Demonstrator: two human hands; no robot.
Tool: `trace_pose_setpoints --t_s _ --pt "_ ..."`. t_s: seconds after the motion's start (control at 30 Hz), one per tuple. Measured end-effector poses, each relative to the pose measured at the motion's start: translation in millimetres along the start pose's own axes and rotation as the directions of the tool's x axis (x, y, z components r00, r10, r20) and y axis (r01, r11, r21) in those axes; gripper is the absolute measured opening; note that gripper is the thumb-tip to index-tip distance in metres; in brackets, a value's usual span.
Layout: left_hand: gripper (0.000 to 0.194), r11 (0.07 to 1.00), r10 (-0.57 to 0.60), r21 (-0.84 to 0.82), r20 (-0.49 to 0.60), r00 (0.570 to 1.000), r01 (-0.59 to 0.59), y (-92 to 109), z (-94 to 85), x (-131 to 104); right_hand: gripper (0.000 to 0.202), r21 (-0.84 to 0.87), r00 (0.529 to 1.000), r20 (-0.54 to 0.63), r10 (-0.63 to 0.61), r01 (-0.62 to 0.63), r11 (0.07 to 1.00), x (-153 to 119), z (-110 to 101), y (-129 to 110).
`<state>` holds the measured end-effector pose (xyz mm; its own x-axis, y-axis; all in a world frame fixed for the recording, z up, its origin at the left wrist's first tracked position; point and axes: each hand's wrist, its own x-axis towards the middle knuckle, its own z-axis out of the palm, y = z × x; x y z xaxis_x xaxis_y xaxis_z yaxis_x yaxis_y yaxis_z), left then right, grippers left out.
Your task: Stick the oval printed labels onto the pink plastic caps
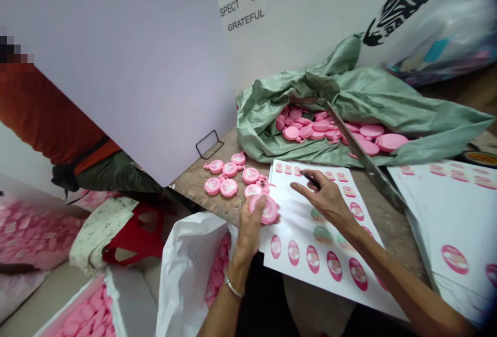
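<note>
My left hand (250,223), with a bangle on the wrist, is closed around a round pink case (268,209) near the table's front edge. In my right hand (324,194) is a thin black tool (310,178), held over a white sticker sheet (295,213). Round and oval pink stickers line the sheet, and some green-tinted spots show near its middle. Several pink cases with labels on top (228,187) lie on the table left of the sheet. One more labelled case (253,190) sits just behind the held one.
Behind the sheet, a green sack (264,140) holds many pink cases. A metal bar (361,156) slants across it. More sticker sheets (419,197) lie right. A large pale board (155,68) stands left, beside a person in orange (46,114). Below is a white bag (182,254).
</note>
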<state>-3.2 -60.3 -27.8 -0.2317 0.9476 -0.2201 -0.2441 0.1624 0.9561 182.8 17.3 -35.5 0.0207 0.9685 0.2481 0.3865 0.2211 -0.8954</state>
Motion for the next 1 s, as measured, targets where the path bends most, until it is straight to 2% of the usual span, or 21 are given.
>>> trace_pose_setpoints --t_s 0.03,0.07,0.1,0.13,0.2,0.3,0.37,0.43,0.53,0.6,0.7,0.77,0.83,1.0 --pt "0.05 0.989 0.102 0.119 -0.126 0.987 -0.087 4 -19.9 10 0.038 -0.02 0.999 0.041 -0.011 0.011 1.0 0 2 2" --pt "0.047 0.953 0.221 0.257 -0.237 0.946 -0.159 10 -41.3 23 0.034 -0.043 0.996 0.085 -0.021 0.025 0.999 -1 6 4" --pt "0.046 0.899 0.338 0.384 -0.3 0.892 -0.212 17 -63.2 38 0.033 -0.07 0.993 0.114 -0.032 0.04 0.997 -1 15 5" --pt "0.046 0.88 0.38 0.417 -0.333 0.863 -0.227 25 -84.7 54 0.032 -0.099 0.991 0.124 -0.049 0.061 0.993 -2 26 6" --pt "0.044 0.865 0.419 0.434 -0.353 0.837 -0.251 42 -122.7 89 0.031 -0.161 0.989 0.09 -0.119 0.133 0.978 -3 58 5" --pt "0.042 0.868 0.421 0.413 -0.321 0.849 -0.274 58 -158.9 137 0.038 -0.249 0.962 0.044 -0.268 0.271 0.93 -1 113 4" --pt "0.035 0.878 0.395 0.389 -0.26 0.881 -0.279 62 -168.4 164 0.041 -0.295 0.95 0.031 -0.31 0.305 0.906 3 146 3" --pt "0.027 0.888 0.36 0.364 -0.172 0.917 -0.281 63 -169.3 185 0.04 -0.331 0.951 0.018 -0.308 0.296 0.896 7 171 4" --pt "0.022 0.901 0.294 0.341 -0.027 0.955 -0.267 60 -163.4 205 0.039 -0.373 0.958 0.008 -0.287 0.27 0.888 14 195 4" --pt "0.025 0.91 0.245 0.335 0.043 0.969 -0.245 58 -160.9 211 0.04 -0.39 0.965 0.02 -0.262 0.249 0.886 15 205 2" --pt "0.031 0.92 0.187 0.334 0.089 0.978 -0.207 52 -168.2 204 0.041 -0.385 0.982 0.033 -0.188 0.186 0.904 8 215 -4" --pt "0.035 0.923 0.167 0.336 0.093 0.982 -0.189 47 -182.1 185 0.04 -0.337 0.985 0.062 -0.163 0.174 0.925 -3 221 -9" --pt "0.041 0.92 0.164 0.346 0.081 0.983 -0.182 44 -200.0 155 0.039 -0.261 0.978 0.104 -0.183 0.205 0.943 -22 226 -16" --pt "0.053 0.89 0.245 0.401 -0.023 0.969 -0.215 35 -237.5 55 0.037 -0.071 0.943 0.221 -0.251 0.272 0.96 -87 225 -46"
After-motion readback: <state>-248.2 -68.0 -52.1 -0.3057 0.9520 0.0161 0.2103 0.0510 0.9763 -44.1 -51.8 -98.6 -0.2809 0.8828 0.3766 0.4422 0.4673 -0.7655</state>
